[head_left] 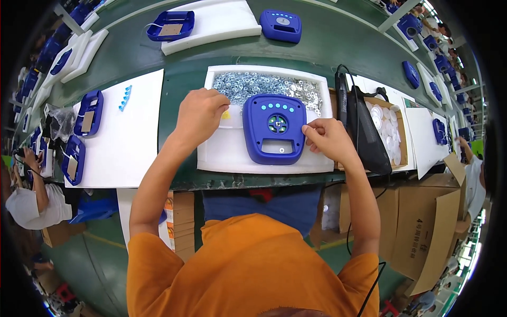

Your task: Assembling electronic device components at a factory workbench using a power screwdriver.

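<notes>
Foam tray [222,158] lies along the worktop's [188,172] near edge, a blue housing [275,136] right of the tray's middle. The right hand [330,138] touches its right edge; whether clamped, I can't tell. Nearer the tray's left edge, the left hand [199,113] has fingertips pinched together beside washers [253,84], contents hidden. Seemingly a steady-and-pick step; next calls for light, precise fingers. Past the tray's far edge lies a second housing [281,25].

Smooth blue plastic housing [257,131], shiny metal washers [237,86]
</notes>
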A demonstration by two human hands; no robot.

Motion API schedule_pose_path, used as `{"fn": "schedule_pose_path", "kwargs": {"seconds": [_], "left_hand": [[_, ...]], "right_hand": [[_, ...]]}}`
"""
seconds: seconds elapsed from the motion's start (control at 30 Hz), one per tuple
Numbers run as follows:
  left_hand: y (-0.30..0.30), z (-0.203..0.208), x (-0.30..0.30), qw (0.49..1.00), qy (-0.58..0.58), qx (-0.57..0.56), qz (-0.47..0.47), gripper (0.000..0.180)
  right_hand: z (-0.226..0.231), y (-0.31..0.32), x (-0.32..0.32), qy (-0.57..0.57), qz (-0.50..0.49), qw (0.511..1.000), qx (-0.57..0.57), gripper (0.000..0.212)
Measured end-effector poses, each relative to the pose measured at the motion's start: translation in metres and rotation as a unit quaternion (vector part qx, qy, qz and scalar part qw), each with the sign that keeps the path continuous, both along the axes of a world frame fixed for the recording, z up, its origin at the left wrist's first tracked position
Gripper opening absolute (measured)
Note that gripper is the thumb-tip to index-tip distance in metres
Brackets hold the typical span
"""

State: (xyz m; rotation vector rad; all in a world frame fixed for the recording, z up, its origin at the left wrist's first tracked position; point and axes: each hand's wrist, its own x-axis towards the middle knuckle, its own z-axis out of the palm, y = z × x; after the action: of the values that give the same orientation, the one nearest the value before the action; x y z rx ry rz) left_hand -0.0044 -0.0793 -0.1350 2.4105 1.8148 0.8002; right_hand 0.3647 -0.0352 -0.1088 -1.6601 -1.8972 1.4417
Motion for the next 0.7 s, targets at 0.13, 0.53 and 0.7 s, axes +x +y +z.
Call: {"fn": "schedule_pose_path", "kwargs": {"seconds": [0.13, 0.53, 0.7], "left_hand": [[0.024, -0.025, 0.008, 0.997, 0.018, 0.062, -0.034, 0.005], [0.031, -0.022, 0.009, 0.979, 0.17, 0.086, -0.072, 0.006], [0.034, -0.001, 0.022, 0.976, 0.189, 0.086, -0.063, 0.007]], "right_hand": [[0.013, 0.0, 0.018, -0.04, 0.004, 0.985, 0.169, 0.034], [0.041, 0.046, 0.211, 0.086, -0.313, 0.905, 0.273, 0.03], [-0.011, 0.055, 0.26, -0.23, -0.21, 0.898, 0.312, 0.025]]}}
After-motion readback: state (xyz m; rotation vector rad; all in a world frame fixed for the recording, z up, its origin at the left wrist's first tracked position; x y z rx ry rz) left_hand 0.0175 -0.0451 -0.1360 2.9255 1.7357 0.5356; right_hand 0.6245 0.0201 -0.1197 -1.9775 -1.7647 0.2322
